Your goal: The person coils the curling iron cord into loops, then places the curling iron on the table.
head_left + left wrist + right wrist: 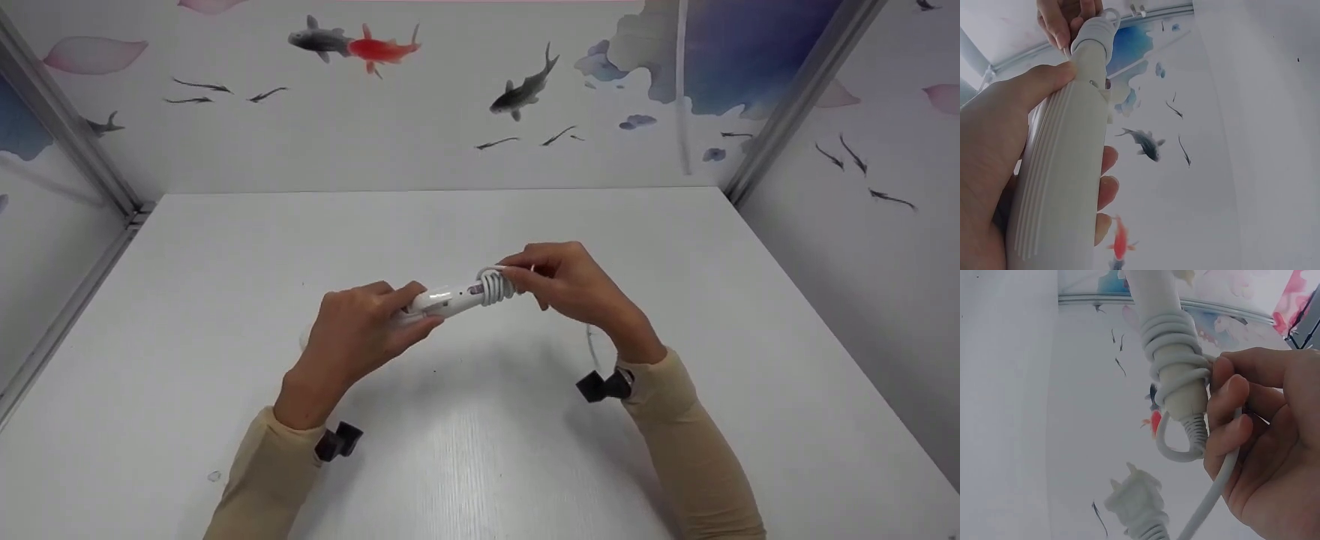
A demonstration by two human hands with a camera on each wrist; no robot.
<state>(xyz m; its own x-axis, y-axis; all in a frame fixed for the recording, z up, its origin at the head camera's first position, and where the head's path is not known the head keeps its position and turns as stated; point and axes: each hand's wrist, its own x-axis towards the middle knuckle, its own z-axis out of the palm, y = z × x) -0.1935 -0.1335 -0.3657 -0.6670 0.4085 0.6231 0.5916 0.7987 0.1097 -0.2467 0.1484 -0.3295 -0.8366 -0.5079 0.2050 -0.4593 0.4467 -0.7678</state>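
A white corded hair iron point(461, 301) is held up over the table, tilted slightly up to the right. My left hand point(354, 330) grips its wide ridged body point(1067, 163), thumb on one side and fingers round the other. Several turns of white cord point(496, 287) circle the narrow handle end. At that end my right hand point(574, 281) pinches the cord between its thumb and curled fingers. In the right wrist view, a loop of cord point(1176, 454) hangs below the handle, and the two-pin plug point(1137, 498) dangles beside the hand.
The white table point(465, 465) lies under both hands. Printed panels with fish point(525, 86) stand behind and at the sides, joined by metal posts point(802, 105). A small clear bit point(214, 476) lies at the left front. Black wrist cameras point(604, 385) sit on both sleeves.
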